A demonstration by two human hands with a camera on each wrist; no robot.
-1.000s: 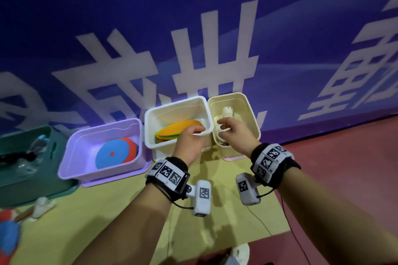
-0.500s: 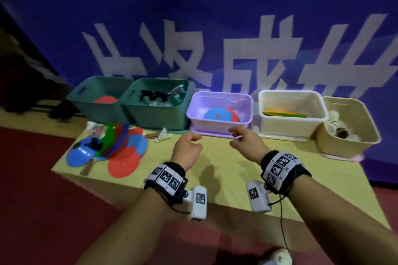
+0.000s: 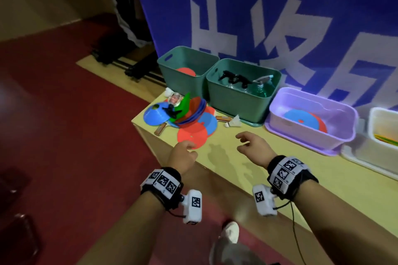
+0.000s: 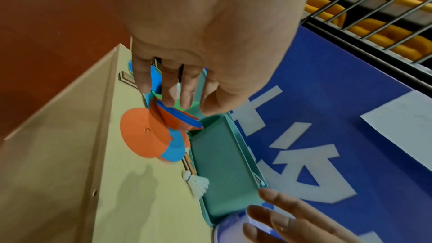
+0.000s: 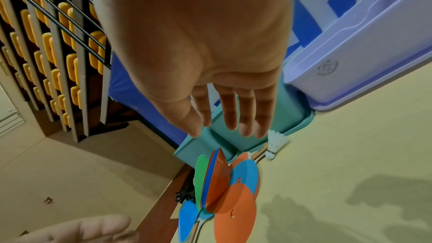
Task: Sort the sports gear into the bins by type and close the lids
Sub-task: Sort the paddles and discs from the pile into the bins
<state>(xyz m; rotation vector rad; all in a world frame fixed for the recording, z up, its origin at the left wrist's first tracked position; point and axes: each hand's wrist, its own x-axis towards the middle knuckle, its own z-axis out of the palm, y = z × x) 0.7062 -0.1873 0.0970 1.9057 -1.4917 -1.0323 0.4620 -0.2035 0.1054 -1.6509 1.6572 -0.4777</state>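
A heap of flat coloured discs and cones (image 3: 189,114) lies at the table's left end, with an orange disc (image 3: 192,135) nearest me. A white shuttlecock (image 3: 233,121) lies beside the heap, against the second green bin (image 3: 243,94). My left hand (image 3: 187,148) hovers just short of the orange disc, fingers loosely curled and empty. My right hand (image 3: 242,142) hangs over the bare table with relaxed fingers, also empty. The right wrist view shows its straight fingers (image 5: 230,117) above the shuttlecock (image 5: 275,141). In the left wrist view my left hand (image 4: 177,95) hangs over the discs (image 4: 145,132).
Bins stand in a row along the blue banner: a green one (image 3: 187,66) with a red disc, a green one with bottles, a purple one (image 3: 310,135) with discs, a white one (image 3: 383,153). Wooden paddle handles (image 3: 160,130) stick out of the heap. The table edge drops to red floor at left.
Both hands have left the white and cream bins at the right end and travelled left along the table to the heap. The head view swung left with them.
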